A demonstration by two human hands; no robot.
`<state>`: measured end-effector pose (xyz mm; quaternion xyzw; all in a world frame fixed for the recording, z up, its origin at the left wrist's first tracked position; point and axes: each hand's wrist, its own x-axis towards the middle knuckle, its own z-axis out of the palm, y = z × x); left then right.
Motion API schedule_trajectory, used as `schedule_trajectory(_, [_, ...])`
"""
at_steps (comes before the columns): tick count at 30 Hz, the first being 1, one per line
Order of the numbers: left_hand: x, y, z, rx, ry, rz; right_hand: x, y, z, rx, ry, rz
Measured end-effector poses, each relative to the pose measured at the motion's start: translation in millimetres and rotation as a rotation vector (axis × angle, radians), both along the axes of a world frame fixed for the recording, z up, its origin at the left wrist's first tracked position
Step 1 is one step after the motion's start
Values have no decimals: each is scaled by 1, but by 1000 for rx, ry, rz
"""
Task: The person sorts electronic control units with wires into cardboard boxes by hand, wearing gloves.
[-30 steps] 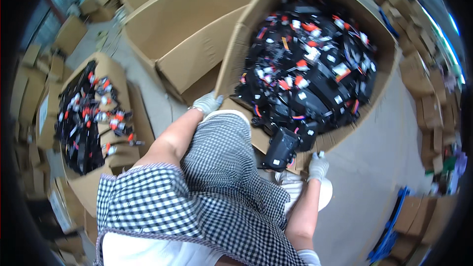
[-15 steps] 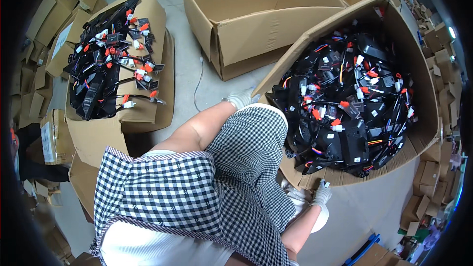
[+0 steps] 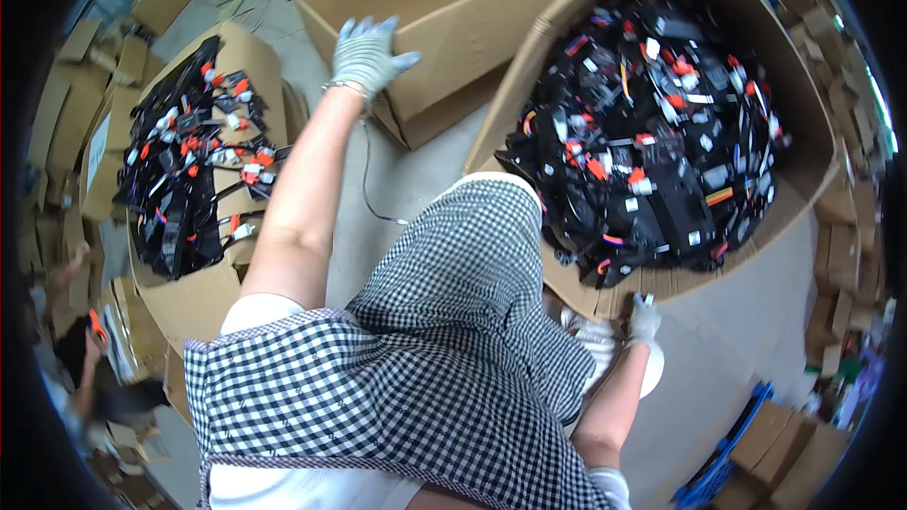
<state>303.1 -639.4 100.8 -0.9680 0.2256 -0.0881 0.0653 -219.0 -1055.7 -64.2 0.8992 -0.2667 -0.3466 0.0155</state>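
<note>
My left hand point(image 3: 365, 59), in a pale knitted glove, reaches forward with its fingers spread at the corner of a tall open cardboard box point(image 3: 472, 52). My gloved right hand point(image 3: 644, 321) is at the near lower rim of a large cardboard box point(image 3: 590, 295) on the right, its fingers closed on the edge and partly hidden. That box is tilted toward me and filled with a heap of black plastic parts point(image 3: 661, 189) bearing wires and red and white connectors.
At the left, a cardboard box point(image 3: 269, 76) carries more black wired parts point(image 3: 175, 198). A thin cable point(image 3: 368, 179) lies on the grey floor. Another person's arm point(image 3: 90, 368) shows at the far left, holding something orange. A blue object point(image 3: 723, 458) lies at the lower right.
My left hand has left the filled box's left rim and moved forward and left to the tall box's corner. My right hand stays at the filled box's rim. The whole view has shifted.
</note>
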Motion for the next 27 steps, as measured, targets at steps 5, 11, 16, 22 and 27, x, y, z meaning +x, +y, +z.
schedule_trajectory(5, [-28, -5, 10, 138, 231, -16, 8, 6, 8, 0, -86, -50])
schedule_trajectory(11, [-124, 8, 38, 124, 225, -81, 8, 10, 0, 62, -314, -668])
schedule_trajectory(16, [-192, 51, 62, 218, 310, 88, 37, 24, 47, 79, -274, -802])
schedule_trajectory(22, [-214, -17, 76, -304, -156, -336, 38, 28, 64, 103, -252, -833])
schedule_trajectory(27, [-230, -137, 20, -530, 385, -626, 38, 30, 66, 116, -268, -835])
